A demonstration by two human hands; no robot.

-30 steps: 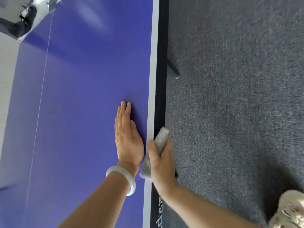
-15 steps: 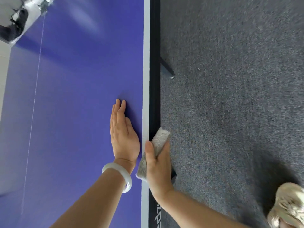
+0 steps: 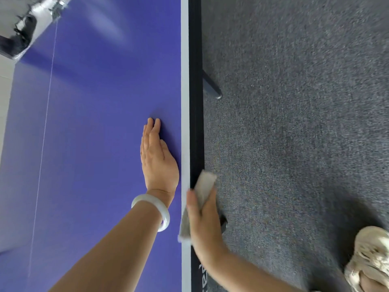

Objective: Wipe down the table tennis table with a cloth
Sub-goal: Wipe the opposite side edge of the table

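Observation:
The blue table tennis table fills the left half of the head view, with a white border stripe and a black side edge on its right. My left hand lies flat on the blue top beside the stripe, fingers straight, with a pale bangle on the wrist. My right hand grips a folded grey-white cloth and holds it against the table's side edge. Part of the cloth sticks out ahead of the fingers and part shows by the thumb.
Grey carpet covers the floor on the right. A dark table leg reaches the carpet beyond the hands. My light shoe is at the bottom right. The net and its clamp sit at the top left.
The cloth hand has slid a little along the side edge, and the left hand has kept pace flat on the top. The view has shifted slightly.

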